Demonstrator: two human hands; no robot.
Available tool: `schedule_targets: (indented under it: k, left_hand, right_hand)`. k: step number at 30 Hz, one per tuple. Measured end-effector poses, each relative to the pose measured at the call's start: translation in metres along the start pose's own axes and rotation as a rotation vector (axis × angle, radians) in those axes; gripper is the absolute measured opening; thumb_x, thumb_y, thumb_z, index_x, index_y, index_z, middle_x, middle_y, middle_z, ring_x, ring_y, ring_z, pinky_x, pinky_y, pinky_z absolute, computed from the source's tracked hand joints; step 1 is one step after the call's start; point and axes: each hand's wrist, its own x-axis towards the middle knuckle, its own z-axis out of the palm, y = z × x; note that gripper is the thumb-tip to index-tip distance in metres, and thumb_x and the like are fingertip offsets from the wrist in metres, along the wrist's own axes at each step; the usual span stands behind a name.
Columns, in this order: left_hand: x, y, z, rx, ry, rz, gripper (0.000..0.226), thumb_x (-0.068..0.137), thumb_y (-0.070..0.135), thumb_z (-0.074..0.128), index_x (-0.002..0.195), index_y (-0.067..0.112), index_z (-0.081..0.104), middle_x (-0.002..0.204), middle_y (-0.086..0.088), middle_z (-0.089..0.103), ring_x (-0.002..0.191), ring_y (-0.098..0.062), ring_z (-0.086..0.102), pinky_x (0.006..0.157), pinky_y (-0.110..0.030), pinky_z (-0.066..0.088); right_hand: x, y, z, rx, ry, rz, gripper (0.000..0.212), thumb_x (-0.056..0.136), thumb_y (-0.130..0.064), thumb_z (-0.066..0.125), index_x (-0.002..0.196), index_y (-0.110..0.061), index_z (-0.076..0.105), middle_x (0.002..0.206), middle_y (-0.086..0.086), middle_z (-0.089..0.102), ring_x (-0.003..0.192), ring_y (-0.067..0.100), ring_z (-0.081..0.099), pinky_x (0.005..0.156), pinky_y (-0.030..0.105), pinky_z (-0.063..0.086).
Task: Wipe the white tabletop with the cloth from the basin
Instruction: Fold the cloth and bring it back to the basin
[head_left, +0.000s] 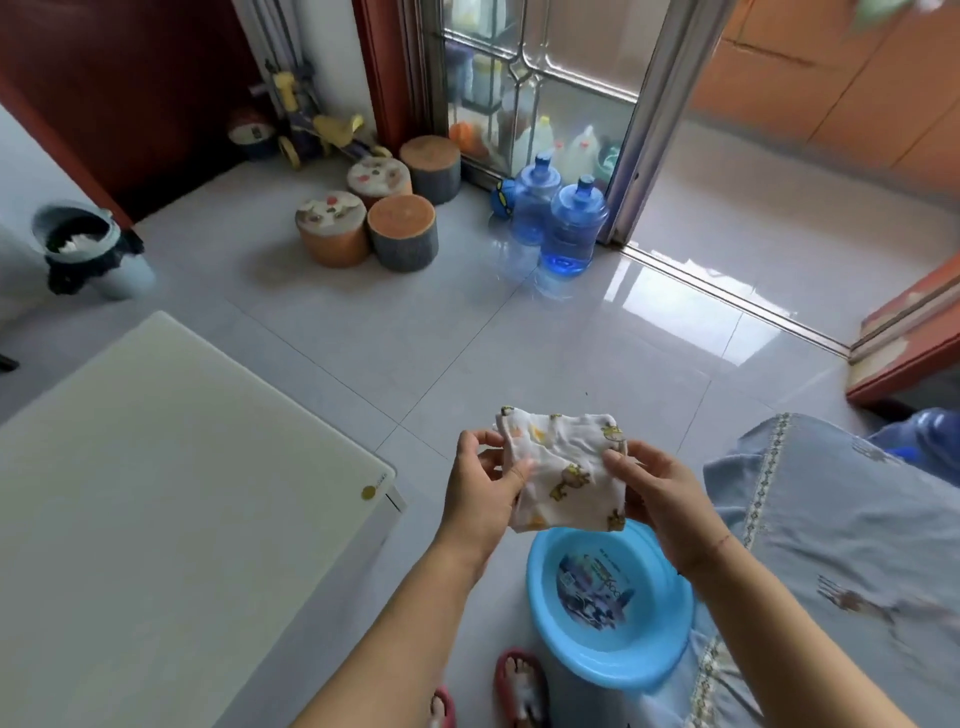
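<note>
A white cloth (563, 470) printed with small yellow cartoon animals is held folded in the air between both hands. My left hand (485, 486) pinches its left edge and my right hand (657, 493) grips its right edge. Directly below the cloth, a blue plastic basin (670, 649) with a cartoon print on its bottom sits on the floor. The white tabletop (156, 493) lies to the left of my hands, its near right corner bearing a small gold sticker.
A sofa with a grey-blue cover (841, 561) stands at the right, close to the basin. Far ahead are several round stools (374, 218), two blue water jugs (566, 228), a bin (83, 249) and a glass door. Tiled floor lies between. My feet in red slippers (519, 686) stand beside the basin.
</note>
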Motion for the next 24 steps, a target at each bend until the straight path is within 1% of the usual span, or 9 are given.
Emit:
schedule_targets:
  k: [3,6,9,12,15,18,21,22,24]
  left_hand:
    - [-0.018,0.011,0.003,0.039,-0.098,0.017,0.028,0.085,0.016,0.070,0.097,0.026,0.046,0.100,-0.005,0.068,0.091,-0.020,0.068,0.066,-0.028,0.057]
    - [-0.030,0.019,-0.001,0.075,-0.203,0.035,0.028,0.085,0.017,0.069,0.099,0.028,0.047,0.101,-0.002,0.068,0.090,-0.014,0.068,0.063,-0.023,0.055]
    - [-0.040,0.017,-0.006,0.125,-0.310,0.038,0.027,0.086,0.017,0.068,0.099,0.029,0.047,0.102,-0.002,0.067,0.089,-0.013,0.068,0.062,-0.021,0.054]
    - [-0.049,0.001,-0.009,0.179,-0.380,0.018,0.026,0.087,0.014,0.066,0.097,0.027,0.047,0.099,-0.005,0.067,0.083,-0.012,0.068,0.059,-0.021,0.053]
    - [-0.058,-0.025,-0.007,0.233,-0.434,-0.016,0.026,0.088,0.009,0.065,0.097,0.024,0.045,0.100,-0.011,0.066,0.084,-0.019,0.066,0.060,-0.025,0.055]
    - [-0.064,-0.057,0.002,0.317,-0.489,-0.051,0.025,0.088,0.009,0.064,0.098,0.022,0.045,0.100,-0.011,0.065,0.089,-0.025,0.065,0.070,-0.035,0.059]
    - [-0.064,-0.100,0.017,0.416,-0.537,-0.076,0.025,0.087,0.009,0.064,0.096,0.021,0.045,0.098,-0.013,0.065,0.090,-0.031,0.064,0.078,-0.045,0.056]
    - [-0.061,-0.119,0.022,0.456,-0.542,-0.073,0.025,0.086,0.009,0.064,0.095,0.022,0.045,0.097,-0.013,0.065,0.088,-0.030,0.063,0.078,-0.044,0.055]
    - [-0.052,-0.162,0.034,0.538,-0.542,-0.061,0.026,0.085,0.010,0.064,0.092,0.024,0.044,0.092,-0.010,0.064,0.082,-0.024,0.062,0.076,-0.038,0.053]
  right_hand:
    - [-0.035,-0.007,-0.004,0.020,0.057,-0.039,0.021,0.086,-0.016,0.062,0.103,-0.006,0.066,0.090,0.016,0.073,0.073,0.025,0.069,0.059,0.035,0.059]
    - [-0.068,-0.003,-0.001,0.046,0.133,-0.058,0.023,0.085,-0.019,0.063,0.104,-0.007,0.066,0.091,0.015,0.073,0.074,0.026,0.069,0.058,0.035,0.058]
    - [-0.096,0.017,0.007,0.114,0.239,-0.067,0.023,0.084,-0.019,0.063,0.105,-0.008,0.066,0.090,0.013,0.074,0.072,0.025,0.070,0.056,0.033,0.058]
    - [-0.116,0.046,0.014,0.174,0.339,-0.068,0.018,0.087,-0.015,0.062,0.102,-0.008,0.068,0.087,0.012,0.074,0.070,0.023,0.069,0.054,0.032,0.057]
    - [-0.131,0.080,0.014,0.205,0.436,-0.044,0.014,0.088,-0.011,0.061,0.099,-0.007,0.068,0.082,0.006,0.073,0.067,0.017,0.068,0.053,0.029,0.055]
    - [-0.142,0.116,0.005,0.223,0.519,-0.008,0.009,0.088,-0.009,0.060,0.094,-0.006,0.067,0.077,0.005,0.071,0.063,0.014,0.066,0.049,0.028,0.053]
    - [-0.144,0.161,-0.014,0.230,0.591,0.021,0.006,0.087,-0.006,0.062,0.088,-0.002,0.066,0.071,0.003,0.068,0.061,0.012,0.062,0.050,0.025,0.051]
    - [-0.141,0.180,-0.022,0.224,0.612,0.031,0.008,0.086,-0.006,0.063,0.087,0.002,0.065,0.071,0.005,0.067,0.063,0.013,0.061,0.052,0.026,0.050]
    - [-0.129,0.223,-0.040,0.208,0.643,0.054,0.011,0.085,-0.003,0.063,0.085,0.008,0.063,0.071,0.010,0.064,0.068,0.019,0.057,0.059,0.028,0.047]
